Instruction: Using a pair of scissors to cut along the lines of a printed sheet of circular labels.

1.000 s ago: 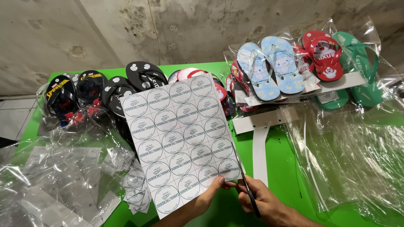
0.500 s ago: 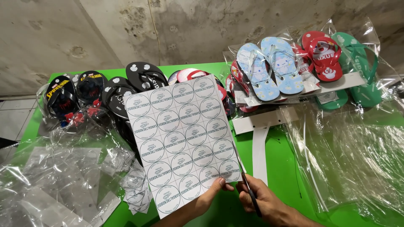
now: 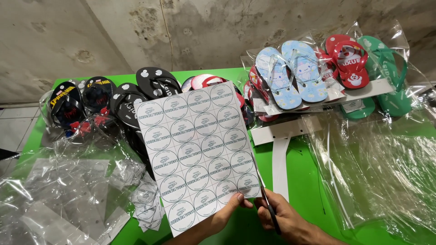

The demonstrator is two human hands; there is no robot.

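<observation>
Stained concrete wall behind a green counter [image 3: 313, 181]. Left hand [image 3: 227, 213] pinches the lower edge of a white sheet of round stickers [image 3: 197, 152], held tilted above the counter. Right hand [image 3: 284, 220] is closed on black scissors [image 3: 268, 206] whose blades meet the sheet's right edge. Bagged flip-flops [image 3: 295, 75] and clear plastic bags [image 3: 386, 172] lie around.

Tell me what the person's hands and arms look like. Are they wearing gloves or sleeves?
No gloves and no sleeves show. Both the left hand and the right hand are bare, and so are the parts of the forearms that show at the bottom edge of the picture. No rings, watch or bracelet are visible on either one. The fingernails are short and plain. The rest of each arm is out of view.
</observation>
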